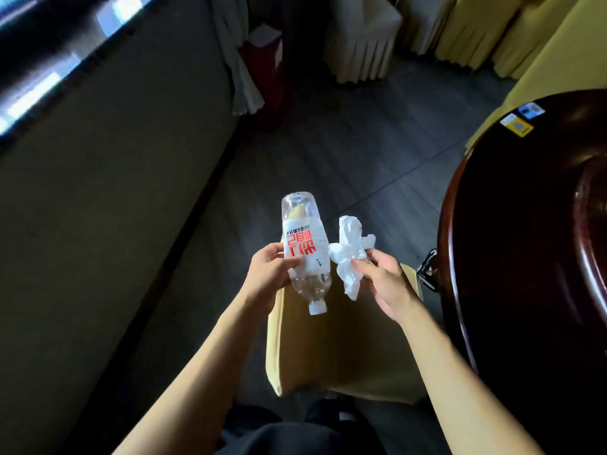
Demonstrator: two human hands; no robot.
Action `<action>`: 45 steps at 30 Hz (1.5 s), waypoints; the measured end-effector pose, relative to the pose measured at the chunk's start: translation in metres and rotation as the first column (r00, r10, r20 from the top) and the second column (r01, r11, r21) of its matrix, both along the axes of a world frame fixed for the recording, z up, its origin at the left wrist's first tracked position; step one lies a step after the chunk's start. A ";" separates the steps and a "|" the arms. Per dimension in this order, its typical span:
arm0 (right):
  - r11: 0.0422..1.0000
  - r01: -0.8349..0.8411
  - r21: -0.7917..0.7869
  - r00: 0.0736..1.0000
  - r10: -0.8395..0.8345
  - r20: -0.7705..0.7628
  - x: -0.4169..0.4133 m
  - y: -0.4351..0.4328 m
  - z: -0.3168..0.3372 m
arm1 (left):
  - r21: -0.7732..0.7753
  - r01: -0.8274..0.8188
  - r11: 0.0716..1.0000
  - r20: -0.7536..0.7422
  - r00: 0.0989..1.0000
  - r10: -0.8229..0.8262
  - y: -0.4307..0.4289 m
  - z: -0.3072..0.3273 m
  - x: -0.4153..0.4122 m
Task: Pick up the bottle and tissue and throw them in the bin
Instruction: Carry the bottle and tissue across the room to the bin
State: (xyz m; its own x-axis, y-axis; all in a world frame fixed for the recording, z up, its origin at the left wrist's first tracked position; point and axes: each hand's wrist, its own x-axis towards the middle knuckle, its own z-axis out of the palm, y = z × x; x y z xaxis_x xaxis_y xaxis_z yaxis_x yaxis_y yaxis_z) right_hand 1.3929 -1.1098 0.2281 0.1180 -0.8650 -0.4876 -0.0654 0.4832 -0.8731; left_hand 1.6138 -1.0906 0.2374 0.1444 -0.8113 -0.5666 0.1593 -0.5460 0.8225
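Note:
My left hand [271, 274] grips a clear plastic bottle [303, 244] with a white label and red characters. The bottle is upside down, its white cap pointing toward me. My right hand [382, 277] pinches a crumpled white tissue [349, 254] just right of the bottle. Both are held in the air above a yellow-covered chair seat [338, 349]. A dark red bin [262, 67] with a white liner stands far ahead by the wall, partly behind a curtain.
A dark round wooden table [525, 241] fills the right side. A long grey wall runs along the left. White and yellow skirted chairs [361, 44] stand at the back. Grey tiled floor [345, 142] lies between me and the bin.

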 end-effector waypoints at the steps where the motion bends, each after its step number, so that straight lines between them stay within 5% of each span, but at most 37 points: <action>1: 1.000 0.011 -0.029 1.000 -0.011 -0.008 0.015 0.002 0.005 | -0.016 0.013 1.000 -0.009 1.000 -0.013 -0.003 0.004 0.016; 9: 0.960 0.213 -0.180 0.974 -0.224 -0.045 0.143 0.013 0.033 | -0.061 0.107 0.992 -0.033 0.993 -0.109 -0.010 0.032 0.159; 23: 0.946 0.232 -0.226 0.942 -0.276 -0.188 0.272 -0.038 0.042 | -0.079 0.108 0.991 -0.121 0.986 -0.117 -0.067 0.036 0.274; 38: 0.919 0.293 -0.264 0.953 -0.302 0.007 0.310 -0.262 0.048 | -0.128 0.139 0.982 -0.069 0.986 -0.149 -0.306 0.052 0.316; 45: 0.900 0.282 -0.333 0.957 -0.288 0.031 0.319 -0.351 0.072 | -0.180 0.072 0.981 -0.157 0.983 -0.101 -0.411 0.073 0.331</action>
